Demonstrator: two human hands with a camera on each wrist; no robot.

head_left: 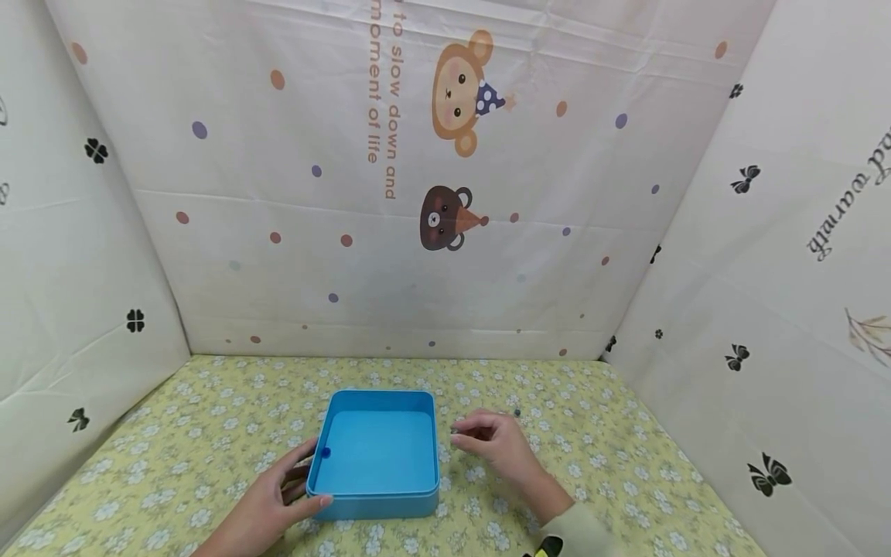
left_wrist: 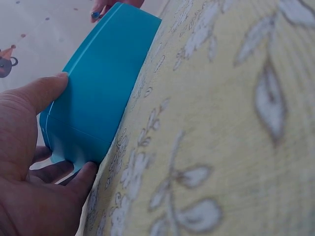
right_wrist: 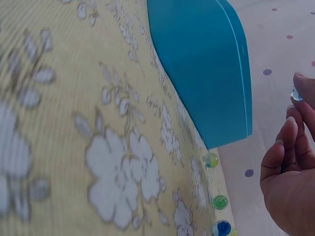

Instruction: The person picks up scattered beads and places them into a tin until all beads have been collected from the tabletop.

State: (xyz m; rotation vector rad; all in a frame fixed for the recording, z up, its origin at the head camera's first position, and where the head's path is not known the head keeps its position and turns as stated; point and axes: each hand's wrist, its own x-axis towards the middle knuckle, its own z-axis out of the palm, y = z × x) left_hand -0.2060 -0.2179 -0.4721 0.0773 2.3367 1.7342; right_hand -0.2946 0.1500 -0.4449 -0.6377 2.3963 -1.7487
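Note:
A light-blue square box (head_left: 379, 452) stands with its open side up on the table, with a small dark-blue marble (head_left: 326, 452) in it by the left wall. My left hand (head_left: 267, 495) grips the box's front left corner, thumb at the front rim and fingers along the left side. In the left wrist view, the thumb (left_wrist: 51, 88) lies against the box wall. Just right of the box, above the cloth, my right hand (head_left: 497, 441) pinches a clear marble with blue in it (right_wrist: 296, 93) between thumb and forefinger.
Behind the right hand a dark marble (head_left: 517, 412) lies on the yellow floral tablecloth (head_left: 230, 433). The right wrist view shows a yellow-green marble (right_wrist: 211, 160), a green marble (right_wrist: 220, 202) and a blue marble (right_wrist: 221, 228) beside the box. Printed white cloth walls (head_left: 383, 271) enclose the table.

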